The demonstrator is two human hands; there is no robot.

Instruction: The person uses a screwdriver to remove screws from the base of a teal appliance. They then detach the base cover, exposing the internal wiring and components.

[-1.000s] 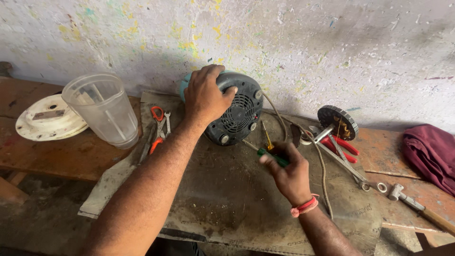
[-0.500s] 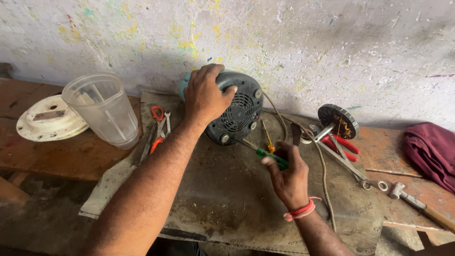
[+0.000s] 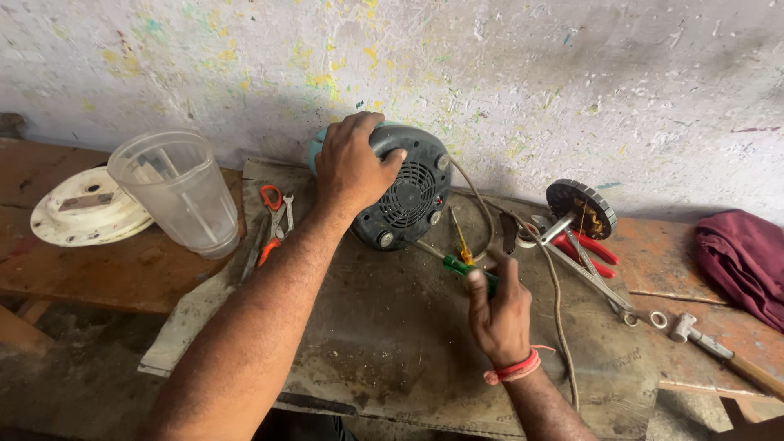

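My left hand (image 3: 351, 163) grips the top of a round dark grey appliance base (image 3: 408, 200) that lies on its side, vented bottom facing me, against the wall. My right hand (image 3: 498, 314) holds a green-handled screwdriver (image 3: 457, 265); its shaft points up and left toward the lower edge of the base. A red thread band sits on my right wrist. A yellow-handled screwdriver (image 3: 461, 245) lies just behind my right hand. A grey power cord (image 3: 555, 302) runs from the base across the bench.
A clear plastic jar (image 3: 180, 192) stands at left beside a white round lid (image 3: 86, 214). Orange-handled pliers (image 3: 271, 220) and a spanner lie near the base. At right are a black toothed disc (image 3: 581, 208), red-handled pliers (image 3: 592, 253), a hammer (image 3: 723, 351) and a maroon cloth (image 3: 747, 261).
My right hand has drawn slightly down and back with the green screwdriver, and its tip now points at the base's lower edge. My left hand stays on the base.
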